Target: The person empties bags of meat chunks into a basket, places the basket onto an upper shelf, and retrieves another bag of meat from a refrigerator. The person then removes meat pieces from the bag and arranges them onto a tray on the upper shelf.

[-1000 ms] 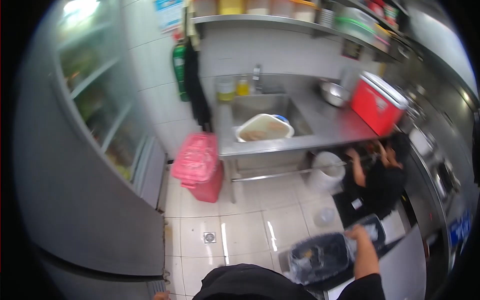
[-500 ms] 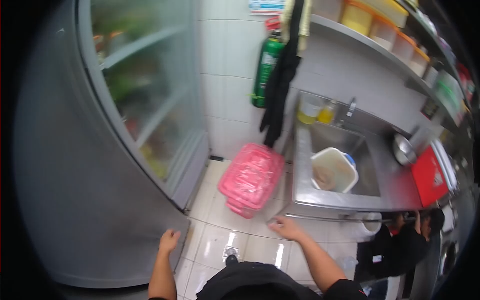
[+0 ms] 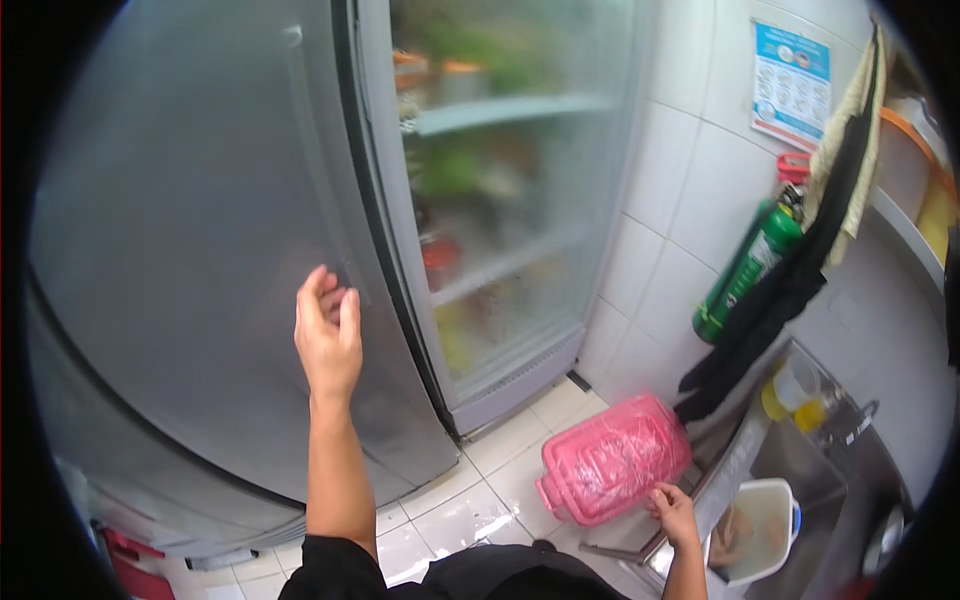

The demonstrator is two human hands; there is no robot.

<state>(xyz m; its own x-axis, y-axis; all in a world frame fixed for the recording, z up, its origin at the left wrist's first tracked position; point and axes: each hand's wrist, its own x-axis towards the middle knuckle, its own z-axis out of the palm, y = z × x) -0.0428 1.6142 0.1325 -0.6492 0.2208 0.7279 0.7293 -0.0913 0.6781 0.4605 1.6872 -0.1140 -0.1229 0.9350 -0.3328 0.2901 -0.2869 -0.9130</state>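
Observation:
My left hand (image 3: pixel 329 335) is raised in front of the grey steel fridge door (image 3: pixel 220 220), its fingers slightly bent and apart, holding nothing. To its right stands a glass-fronted fridge (image 3: pixel 510 180) with food on shelves behind misted glass. Low at the right, my right hand (image 3: pixel 675 512) is beside the pink lidded bin (image 3: pixel 615 455) and the sink counter's edge; its fingers are curled together, and whether anything is between them is too small to tell. A white tub (image 3: pixel 765 530) with something in liquid sits in the steel sink (image 3: pixel 815 490).
A green fire extinguisher (image 3: pixel 750 265) and dark cloth (image 3: pixel 775 310) hang on the tiled wall near a blue-and-white poster (image 3: pixel 791 85). Yellow containers (image 3: pixel 790 390) stand behind the sink. A red object (image 3: pixel 135 565) lies at the lower left. The tiled floor (image 3: pixel 455 520) looks wet.
The view has swung left to the fridges, and the co-worker and black-lined bins have left it. My left hand has risen before the steel door. My right hand has left the bins.

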